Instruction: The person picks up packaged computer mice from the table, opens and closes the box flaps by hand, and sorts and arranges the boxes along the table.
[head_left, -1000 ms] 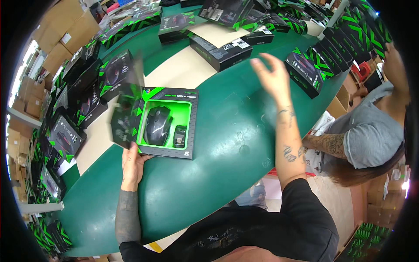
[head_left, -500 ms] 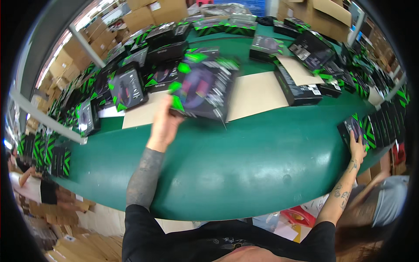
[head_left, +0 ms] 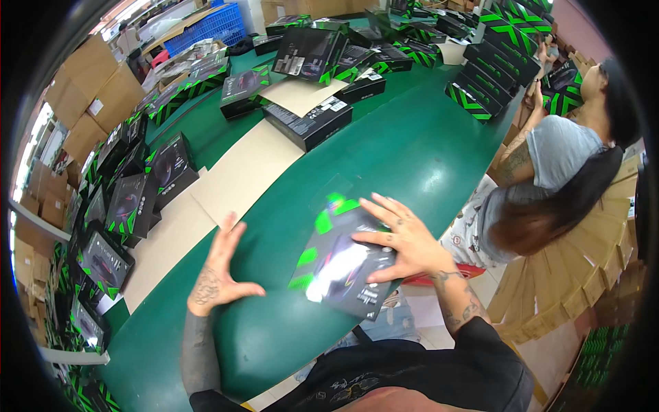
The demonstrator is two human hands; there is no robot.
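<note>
A black box with green corner patterns (head_left: 336, 264) is tilted at the near edge of the green table (head_left: 412, 165), its picture side facing up and slightly blurred. Over its right side spreads my right hand (head_left: 412, 244), fingers apart and resting against the surface rather than wrapped round it. To the left of the box my left hand (head_left: 220, 275) hovers above the table, palm toward the box, thumb and fingers wide apart. Nothing is in it. A transparent sheet or flap (head_left: 336, 189) shows faintly beyond the box's far edge.
Flat brown cardboard (head_left: 254, 165) lies along the table's middle. Similar boxes (head_left: 130, 202) crowd the left and far sides. One black box (head_left: 312, 123) has a cardboard piece on it. Stacked boxes (head_left: 491, 79) stand at the far right, beside a co-worker (head_left: 570, 151) holding a box.
My view has turned to the right. My left hand has let go of the box it held and is empty. My right hand has come inward from the row of boxes to the near edge.
</note>
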